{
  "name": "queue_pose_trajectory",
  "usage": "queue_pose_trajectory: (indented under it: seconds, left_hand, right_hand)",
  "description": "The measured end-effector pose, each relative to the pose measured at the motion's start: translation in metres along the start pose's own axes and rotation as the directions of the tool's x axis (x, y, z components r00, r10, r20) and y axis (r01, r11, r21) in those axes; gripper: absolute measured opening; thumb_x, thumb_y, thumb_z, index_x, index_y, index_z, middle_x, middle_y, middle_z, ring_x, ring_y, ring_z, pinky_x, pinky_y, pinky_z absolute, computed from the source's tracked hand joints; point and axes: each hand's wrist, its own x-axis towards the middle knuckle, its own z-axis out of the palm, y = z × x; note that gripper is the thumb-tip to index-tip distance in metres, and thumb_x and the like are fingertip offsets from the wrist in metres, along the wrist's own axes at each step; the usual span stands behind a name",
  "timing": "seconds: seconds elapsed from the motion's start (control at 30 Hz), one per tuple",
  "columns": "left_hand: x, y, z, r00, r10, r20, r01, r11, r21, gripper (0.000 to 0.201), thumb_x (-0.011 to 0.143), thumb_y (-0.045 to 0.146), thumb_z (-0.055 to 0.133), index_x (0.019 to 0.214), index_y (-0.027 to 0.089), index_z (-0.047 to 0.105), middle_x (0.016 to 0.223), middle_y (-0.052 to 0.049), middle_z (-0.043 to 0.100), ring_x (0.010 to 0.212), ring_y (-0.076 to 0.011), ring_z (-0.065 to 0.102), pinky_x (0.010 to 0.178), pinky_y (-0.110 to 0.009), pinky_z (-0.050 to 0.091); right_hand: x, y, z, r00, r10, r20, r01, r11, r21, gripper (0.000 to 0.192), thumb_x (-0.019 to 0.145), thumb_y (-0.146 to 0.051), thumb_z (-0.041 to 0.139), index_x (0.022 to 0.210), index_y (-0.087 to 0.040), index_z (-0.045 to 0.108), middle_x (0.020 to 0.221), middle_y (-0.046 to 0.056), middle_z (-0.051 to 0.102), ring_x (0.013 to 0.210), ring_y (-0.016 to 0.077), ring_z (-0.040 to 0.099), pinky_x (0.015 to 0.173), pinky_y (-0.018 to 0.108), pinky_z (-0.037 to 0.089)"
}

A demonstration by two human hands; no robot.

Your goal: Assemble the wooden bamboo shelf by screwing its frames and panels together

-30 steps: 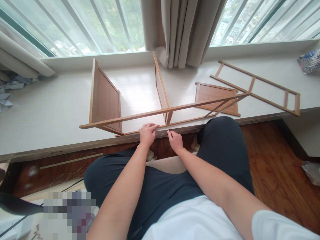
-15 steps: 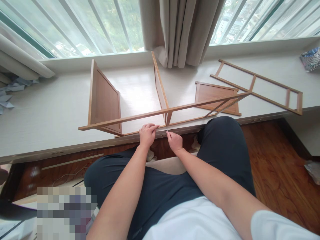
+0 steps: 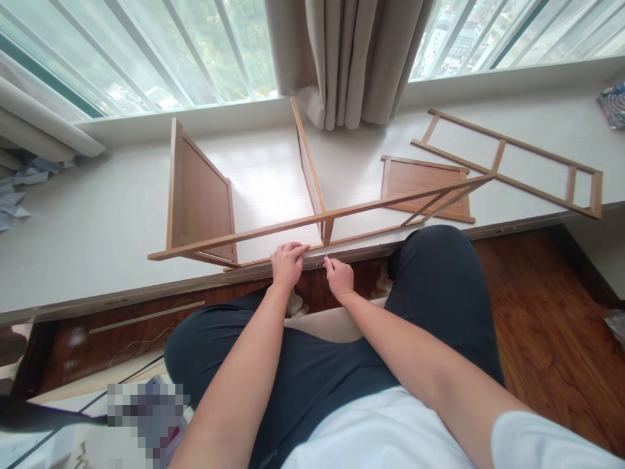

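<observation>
Wooden rail under the fingers: the left hand [image 3: 288,262] lies knuckles up with its fingers curled over the near lower rail [image 3: 273,258] of a half-built wooden frame [image 3: 312,221], pressing it against the front edge of the bench [image 3: 97,221]; just to its right, almost touching, the right hand [image 3: 338,277] has thumb and forefinger pinched on a thin metal tool [image 3: 326,255], too small to name, whose tip points up and away into the joint where the upright middle panel [image 3: 308,170] meets that rail; the rail's long axis runs left to right across both hands, so the joint lies between them, a shade nearer the right one; above the hands the upper rail [image 3: 342,213] runs the same way, rising toward the right; farther left of the left hand stands the end panel [image 3: 202,198], upright on the bench; beyond the right hand, well apart, a loose flat panel [image 3: 424,187] and a ladder-like frame [image 3: 512,163] lie on the bench; behind everything hangs a curtain [image 3: 349,58] before the window.
</observation>
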Motion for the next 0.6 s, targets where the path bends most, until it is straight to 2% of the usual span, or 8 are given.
queue_pose_trajectory:
  seconds: [0.27, 0.33, 0.47, 0.6]
  left_hand:
    - [0.000, 0.000, 0.000, 1.000, 0.007, -0.010, -0.007, 1.000, 0.005, 0.031, 0.097, 0.028, 0.054, 0.116, 0.039, 0.076, 0.122, -0.001, 0.071, 0.116, -0.0254, 0.055, 0.097, -0.042, 0.039]
    - [0.000, 0.000, 0.000, 1.000, 0.010, -0.010, -0.010, 1.000, -0.002, 0.031, 0.098, 0.028, 0.053, 0.116, 0.039, 0.076, 0.122, -0.001, 0.071, 0.116, -0.0249, 0.056, 0.098, -0.041, 0.039]
    - [0.001, -0.001, 0.000, 1.000, 0.010, -0.003, -0.010, 1.000, -0.003, 0.031, 0.098, 0.029, 0.052, 0.116, 0.038, 0.076, 0.122, -0.001, 0.071, 0.116, -0.0247, 0.055, 0.098, -0.041, 0.039]
    - [0.001, -0.001, 0.001, 1.000, 0.007, -0.003, -0.007, 1.000, 0.006, 0.031, 0.098, 0.029, 0.052, 0.116, 0.038, 0.076, 0.122, -0.002, 0.071, 0.116, -0.0252, 0.055, 0.098, -0.041, 0.039]
  right_hand:
    - [-0.001, 0.000, -0.001, 0.998, -0.047, -0.030, 0.044, 0.995, -0.091, 0.039, 0.101, -0.039, 0.049, 0.074, -0.022, 0.070, 0.077, 0.009, 0.074, 0.069, 0.0203, 0.064, 0.065, 0.028, 0.032]
    - [-0.001, -0.002, -0.001, 0.999, -0.037, -0.028, 0.036, 0.997, -0.061, 0.038, 0.101, -0.038, 0.050, 0.073, -0.022, 0.069, 0.075, 0.008, 0.073, 0.069, 0.0196, 0.064, 0.066, 0.028, 0.034]
    - [-0.003, -0.007, 0.000, 1.000, -0.001, -0.001, 0.001, 0.976, 0.217, 0.042, 0.099, -0.044, 0.048, 0.069, -0.023, 0.067, 0.058, 0.003, 0.065, 0.059, 0.0173, 0.061, 0.065, 0.027, 0.040]
    - [-0.004, -0.014, 0.004, 0.986, 0.157, 0.049, -0.160, 0.838, 0.522, 0.043, 0.094, -0.051, 0.051, 0.067, -0.021, 0.064, 0.049, -0.001, 0.058, 0.045, 0.0141, 0.053, 0.052, 0.026, 0.042]
